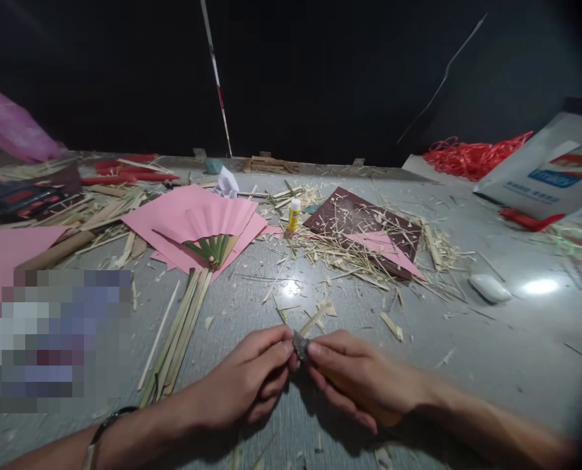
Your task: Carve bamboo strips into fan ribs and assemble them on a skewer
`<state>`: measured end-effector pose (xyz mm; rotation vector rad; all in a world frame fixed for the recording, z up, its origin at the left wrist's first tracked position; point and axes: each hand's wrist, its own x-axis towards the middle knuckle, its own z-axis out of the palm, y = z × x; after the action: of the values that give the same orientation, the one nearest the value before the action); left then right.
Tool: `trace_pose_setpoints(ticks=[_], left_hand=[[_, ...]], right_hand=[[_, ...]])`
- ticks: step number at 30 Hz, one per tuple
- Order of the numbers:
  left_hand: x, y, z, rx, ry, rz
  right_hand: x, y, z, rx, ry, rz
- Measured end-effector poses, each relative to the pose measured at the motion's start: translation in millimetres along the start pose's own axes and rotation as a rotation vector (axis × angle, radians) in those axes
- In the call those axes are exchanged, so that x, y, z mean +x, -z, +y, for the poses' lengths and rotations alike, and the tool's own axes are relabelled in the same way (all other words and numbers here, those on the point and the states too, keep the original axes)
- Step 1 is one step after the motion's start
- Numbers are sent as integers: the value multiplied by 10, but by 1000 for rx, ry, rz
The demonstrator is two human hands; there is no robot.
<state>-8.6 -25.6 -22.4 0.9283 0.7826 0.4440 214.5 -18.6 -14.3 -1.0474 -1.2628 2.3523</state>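
Note:
My left hand [252, 382] is closed in a pinch on a thin bamboo sliver [315, 318] that points away from me. My right hand [359, 378] is wrapped round a small knife [301, 344], whose grey blade meets the sliver between my two thumbs. Both hands rest low over the grey table [491, 365], close to its near edge. A pink paper fan [207, 225] with green bamboo ribs lies open at the centre left. A bundle of split bamboo strips [178, 339] runs from the fan toward my left wrist.
A glue stick [293, 215] stands behind a dark red board [364, 225] covered in bamboo shavings and a pink paper piece. Pink sheets [7, 254] lie left, a white oval object [489, 287] right, red string [472, 156] and a white bag [550, 170] far right.

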Motion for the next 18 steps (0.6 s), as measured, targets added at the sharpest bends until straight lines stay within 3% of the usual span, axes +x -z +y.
trace_pose_setpoints(ticks=[5,7,13,18], left_hand=[[-13,3,70,339,-200,120],[4,-1,86,381,-232,138],[31,1,-11,77,29,-9],[50,-21,11,52,1,2]], right_hand=[[39,10,-56,92,-95,-52],[45,11,-47,99,-98,-58],[39,35,-17,-10,-5,11],[-8,16,-95,-61,10,72]])
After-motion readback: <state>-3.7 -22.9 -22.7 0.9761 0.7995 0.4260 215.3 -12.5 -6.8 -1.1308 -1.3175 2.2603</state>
